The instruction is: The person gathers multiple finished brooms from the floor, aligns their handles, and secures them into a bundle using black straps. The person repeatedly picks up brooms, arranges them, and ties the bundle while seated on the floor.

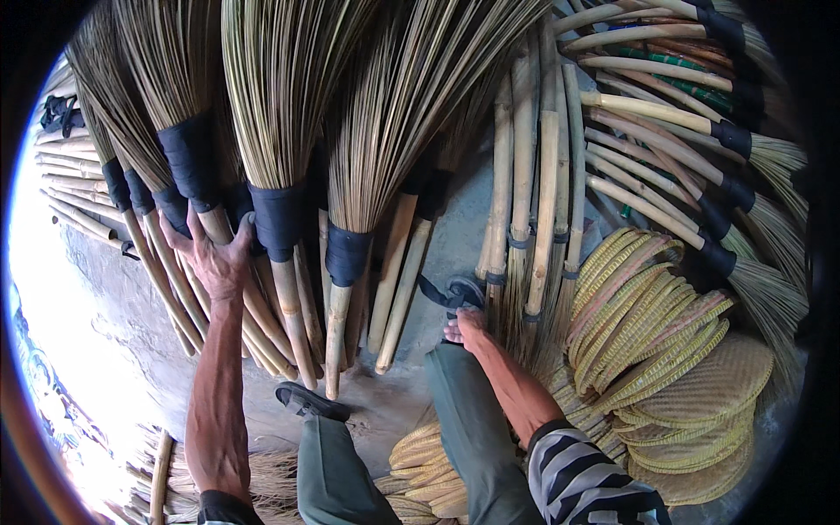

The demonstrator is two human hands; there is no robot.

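- Brooms (278, 219) in a row before the person, bristles at the far end, handles nearer;
- left hand (214, 258) on the row's left part; right hand (470, 325) to the row's right, just beside the right sandal (465, 289);
- left sandal (313, 404) near the handle ends;
- second broom group (547, 166) right of the row, handles farthest;
- broom pile (656, 122) at far right, handles leftward;
- stacked trays (634, 328) on the near side of that pile.
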